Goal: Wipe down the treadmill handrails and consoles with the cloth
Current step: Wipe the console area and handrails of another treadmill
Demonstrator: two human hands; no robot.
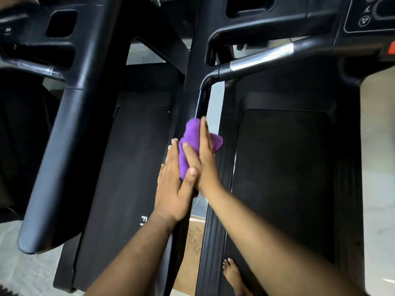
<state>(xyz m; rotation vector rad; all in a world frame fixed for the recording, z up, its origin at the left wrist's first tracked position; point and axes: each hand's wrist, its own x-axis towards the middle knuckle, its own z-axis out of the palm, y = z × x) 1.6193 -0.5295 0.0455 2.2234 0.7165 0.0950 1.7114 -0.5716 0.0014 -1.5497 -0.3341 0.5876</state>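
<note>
- Underfoot, from the head view, a pale speckled floor (32, 272) shows at the near left and a lighter strip at the far right, with two black treadmills side by side filling the rest.
- White letters "FI" (144, 221), cut off by the left forearm, sit on the left treadmill's dark matte deck (128, 167); no other writing can be read.
- On the right treadmill's console (369, 16), far right, are outlined triangle buttons, and an orange-red patch lies just below it.
- Glossy black tubing forms the right treadmill's handrail (203, 103), bending into a polished chrome grip (263, 57); a ribbed black side rail (213, 231) runs beside the belt.
- Soft and bunched, the purple cloth (192, 133) wraps the black handrail between the two treadmills.
- With fingers straight, the left hand (173, 189) and right hand (205, 159) press flat against the cloth from either side, clasping nothing else.
- A bare foot (232, 274) rests near, on the right treadmill's edge.
</note>
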